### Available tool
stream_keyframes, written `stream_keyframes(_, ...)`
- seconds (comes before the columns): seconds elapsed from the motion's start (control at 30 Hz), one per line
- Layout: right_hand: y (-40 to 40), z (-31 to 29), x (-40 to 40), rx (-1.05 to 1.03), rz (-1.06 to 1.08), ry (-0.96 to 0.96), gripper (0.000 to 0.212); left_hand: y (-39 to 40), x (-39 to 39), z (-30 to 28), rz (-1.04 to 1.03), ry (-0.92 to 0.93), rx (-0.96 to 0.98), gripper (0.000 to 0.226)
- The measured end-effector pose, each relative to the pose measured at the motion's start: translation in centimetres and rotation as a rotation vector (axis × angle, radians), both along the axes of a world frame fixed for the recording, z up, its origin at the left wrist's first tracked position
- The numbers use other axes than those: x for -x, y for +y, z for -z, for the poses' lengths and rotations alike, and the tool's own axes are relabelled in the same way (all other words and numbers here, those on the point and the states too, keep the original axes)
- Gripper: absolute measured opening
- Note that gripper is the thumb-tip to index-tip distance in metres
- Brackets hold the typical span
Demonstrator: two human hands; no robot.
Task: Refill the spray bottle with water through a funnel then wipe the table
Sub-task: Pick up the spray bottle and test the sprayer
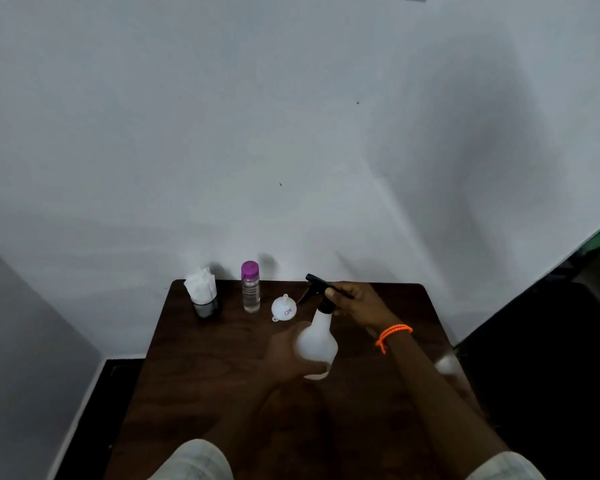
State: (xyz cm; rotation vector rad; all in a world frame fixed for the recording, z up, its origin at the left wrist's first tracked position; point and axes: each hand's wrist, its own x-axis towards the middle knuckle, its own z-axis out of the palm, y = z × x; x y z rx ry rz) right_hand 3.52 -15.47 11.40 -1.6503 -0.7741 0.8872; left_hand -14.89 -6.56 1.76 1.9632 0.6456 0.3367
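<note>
1. Dark wood-grain tabletop (194,368) set against a white wall (222,133); lighting dim, picture soft.
2. Far left corner: black holder (207,306) stuffed with white paper tissues (200,284), upright.
3. Just right of it, also at the far edge: clear water bottle (250,289) with a purple cap (249,268), upright, cap on, apart from the holder.
4. Right of the water bottle, near but not touching: small white funnel (283,308) resting on the tabletop, spout pointing up and away, wide mouth down.
5. Left hand (290,358) wraps the lower body of the white spray bottle (317,344); fingers clamped around its left side and base. Bottle sits mid-table, right of the funnel; cannot tell whether its base touches the tabletop.
6. Black trigger head (317,285) sits on the bottle neck, nozzle pointing far-left.
7. Right hand (357,303) grips the trigger head from the right; fingers closed on it, at the collar.
8. Orange braided band (394,333) on the right wrist.
9. Pale sleeve edges at the near edge, left (194,460) and right (503,467).
</note>
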Motion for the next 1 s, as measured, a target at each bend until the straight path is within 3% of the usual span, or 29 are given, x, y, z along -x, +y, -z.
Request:
stream_keyframes(0.17,-0.4,-0.4,0.2,0.026,-0.079,0.107,0.029,-0.3,1.1,-0.8,-0.003,0.008,-0.019,0.080)
stream_keyframes(0.23,0.2,-0.9,1.3,0.065,0.071,-0.012,0.037,-0.5,1.2,-1.0,-0.066,0.013,-0.033,0.082)
stream_keyframes(0.33,1.7,-1.1,3.6,0.100,0.344,-0.173,0.067,-1.1,1.1,-1.2,-0.135,0.044,-0.078,0.089)
stream_keyframes(0.4,2.4,-0.7,5.0,0.115,0.412,-0.252,0.078,-1.4,1.1,-1.0,-0.153,0.069,-0.112,0.093)
stream_keyframes(0.57,2.9,-0.4,6.3,0.097,0.482,-0.255,0.059,-1.4,1.1,-0.6,-0.104,0.082,-0.129,0.096)
stream_keyframes(0.73,1.6,-0.7,4.4,0.018,0.299,-0.002,0.039,-0.7,2.5,-0.3,-0.091,0.017,-0.075,0.084)
stream_keyframes(1.0,-0.6,-1.6,1.8,0.030,-0.089,0.089,0.049,-0.9,3.9,-0.9,-0.029,-0.036,-0.040,0.077)
